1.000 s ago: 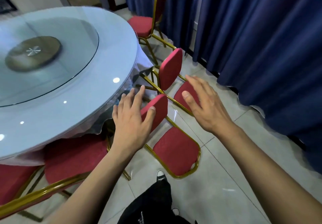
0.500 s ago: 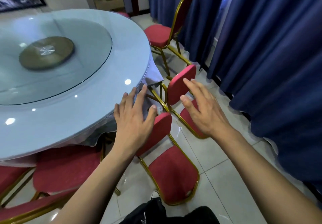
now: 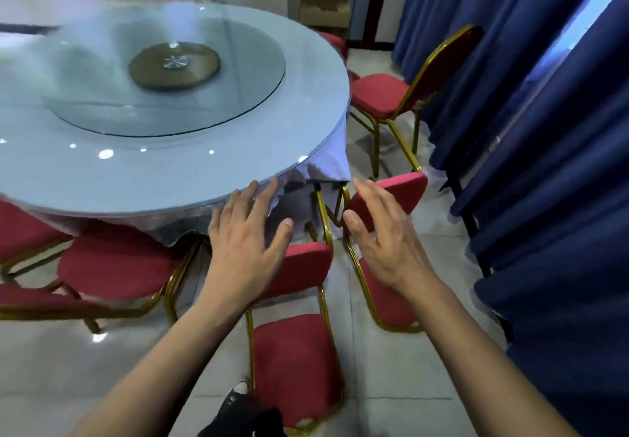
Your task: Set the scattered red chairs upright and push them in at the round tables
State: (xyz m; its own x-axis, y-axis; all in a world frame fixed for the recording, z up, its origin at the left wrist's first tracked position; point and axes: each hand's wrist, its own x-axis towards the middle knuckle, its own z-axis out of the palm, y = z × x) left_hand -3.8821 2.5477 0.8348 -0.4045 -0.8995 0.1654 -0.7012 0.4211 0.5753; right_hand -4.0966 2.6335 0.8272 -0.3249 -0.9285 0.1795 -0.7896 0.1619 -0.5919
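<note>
The fingers (image 3: 253, 198) of the left hand (image 3: 243, 249) are held straight and spread apart, the thumb splayed to the side, nothing being gripped; the fingertips are seen against the edge of the round table (image 3: 170, 171), though contact cannot be told. The palm is held over the backrest of the near fallen chair (image 3: 296, 361), whose red back is partly hidden behind the hand; whether the back is touched cannot be told. The fingers (image 3: 369, 195) of the right hand (image 3: 384, 239) are likewise extended and loosely parted, with nothing clasped; they are seen in front of the red backrest of the second fallen chair (image 3: 405, 191), contact being unclear.

Both chairs are shown tipped backward on the pale tiled floor (image 3: 136, 351), gold frames uppermost toward the table, seats pointing toward the viewer; they lie side by side, just beside the hanging tablecloth (image 3: 326, 167). An upright chair (image 3: 381, 96) is seen beyond them, between the table and the blue curtains (image 3: 544, 130). Further red chairs (image 3: 115, 266) are found at the left, pushed partly under the table edge. A glass turntable (image 3: 163, 72) is carried at the centre of the table; a cardboard box (image 3: 323, 6) is seen against the far wall; a dark shoe (image 3: 238, 412) is visible at the bottom edge.
</note>
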